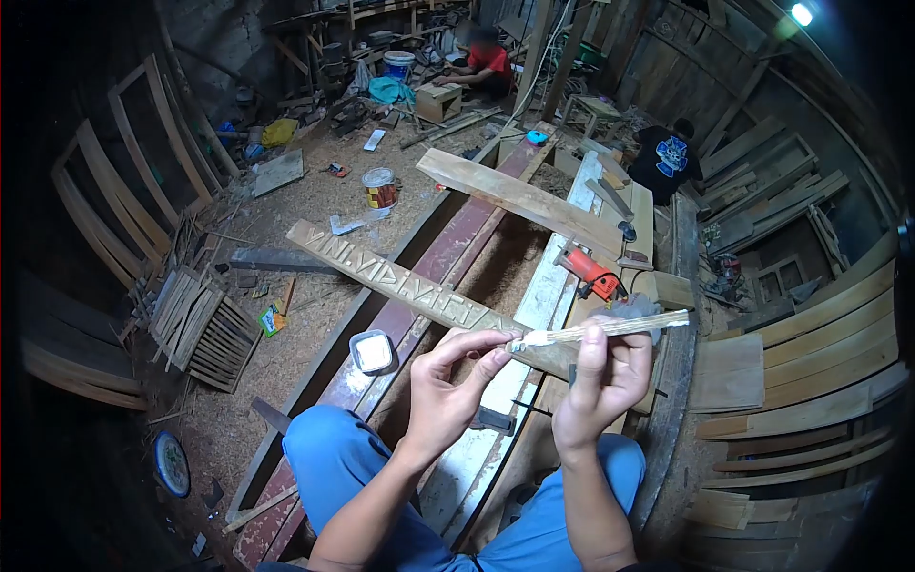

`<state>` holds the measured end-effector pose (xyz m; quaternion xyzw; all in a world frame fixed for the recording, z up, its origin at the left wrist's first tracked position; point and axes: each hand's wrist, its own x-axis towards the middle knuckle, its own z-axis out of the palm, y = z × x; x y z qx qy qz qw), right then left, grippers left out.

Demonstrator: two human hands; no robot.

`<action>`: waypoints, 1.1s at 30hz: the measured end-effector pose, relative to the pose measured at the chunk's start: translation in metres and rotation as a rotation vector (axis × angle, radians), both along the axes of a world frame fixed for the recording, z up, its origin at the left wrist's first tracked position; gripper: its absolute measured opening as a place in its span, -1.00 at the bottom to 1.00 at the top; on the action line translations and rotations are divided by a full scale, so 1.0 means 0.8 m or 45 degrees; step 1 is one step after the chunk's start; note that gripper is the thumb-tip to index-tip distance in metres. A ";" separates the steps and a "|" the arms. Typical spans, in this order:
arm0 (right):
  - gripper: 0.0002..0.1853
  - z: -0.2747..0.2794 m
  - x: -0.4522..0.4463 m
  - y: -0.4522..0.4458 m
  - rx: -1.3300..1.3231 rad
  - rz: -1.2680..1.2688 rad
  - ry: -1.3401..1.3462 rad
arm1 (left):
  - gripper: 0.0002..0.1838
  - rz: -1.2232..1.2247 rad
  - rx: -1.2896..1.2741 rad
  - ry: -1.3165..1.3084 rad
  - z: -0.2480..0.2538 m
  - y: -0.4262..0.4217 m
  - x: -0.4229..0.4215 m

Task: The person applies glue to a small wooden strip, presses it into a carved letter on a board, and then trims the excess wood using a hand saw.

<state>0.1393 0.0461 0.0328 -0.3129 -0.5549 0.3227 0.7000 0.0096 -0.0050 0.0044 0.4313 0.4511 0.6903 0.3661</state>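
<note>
My right hand (600, 386) grips a pale, streaky wooden stick (610, 328) between thumb and fingers. White stuff coats the stick's left end. There my left hand (448, 381) pinches the tip with thumb and forefinger, and a small whitish bit shows at the fingertips. Behind both hands, a wooden board (381, 275) with carved lettering lies slantwise across the bench; its right part is partly hidden by my hands. To the left of my left hand sits a small square tub (372, 353) with white content.
A red power tool (589, 271) rests on the bench beyond my right hand. Another plank (519, 200) crosses farther back. A paint bucket (379, 188) and a slatted wooden piece (205, 329) stand on the shaving-strewn floor. Two people work farther off, one in a red shirt (490, 67).
</note>
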 end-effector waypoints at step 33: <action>-0.78 -0.008 -0.007 -0.005 -0.017 0.019 -0.005 | -0.78 0.013 0.002 -0.078 -0.003 0.001 -0.001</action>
